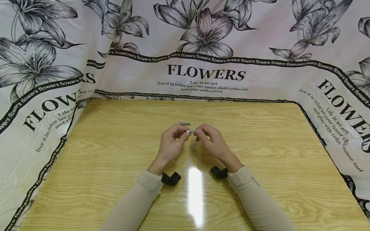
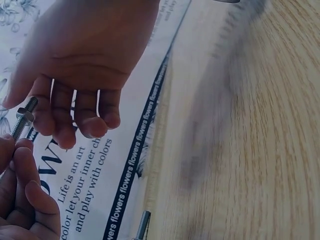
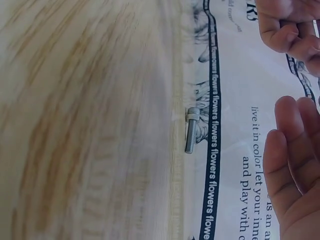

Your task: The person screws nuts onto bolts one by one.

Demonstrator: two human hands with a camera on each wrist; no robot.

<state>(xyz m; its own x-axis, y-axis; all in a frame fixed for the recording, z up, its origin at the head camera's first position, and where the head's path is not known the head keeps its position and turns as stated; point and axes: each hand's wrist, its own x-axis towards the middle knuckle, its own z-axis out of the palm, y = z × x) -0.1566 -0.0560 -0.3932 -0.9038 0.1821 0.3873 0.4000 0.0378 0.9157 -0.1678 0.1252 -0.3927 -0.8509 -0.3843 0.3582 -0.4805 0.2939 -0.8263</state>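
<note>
Between the two hands is a small metal bolt (image 1: 192, 131). In the left wrist view a hex nut (image 2: 24, 114) sits on its thread, near the tip. The right hand (image 1: 212, 141) pinches the bolt's other end between thumb and fingertips. Close around the nut is the left hand (image 1: 172, 144); its thumb shows a gap from the nut, its forefinger is beside it, and its other fingers hang loosely bent. Whether the forefinger touches the nut cannot be seen. A second bolt (image 1: 184, 124) lies on the table just beyond the left hand, its round head (image 3: 193, 113) visible in the right wrist view.
The wooden table (image 1: 115, 134) extends around both hands. Flower-printed cloth (image 1: 202, 75) hangs along its back and sides. A black device (image 1: 171, 178) sits at the left wrist, and another black device (image 1: 219, 172) at the right wrist. Light glares on the tabletop between the forearms.
</note>
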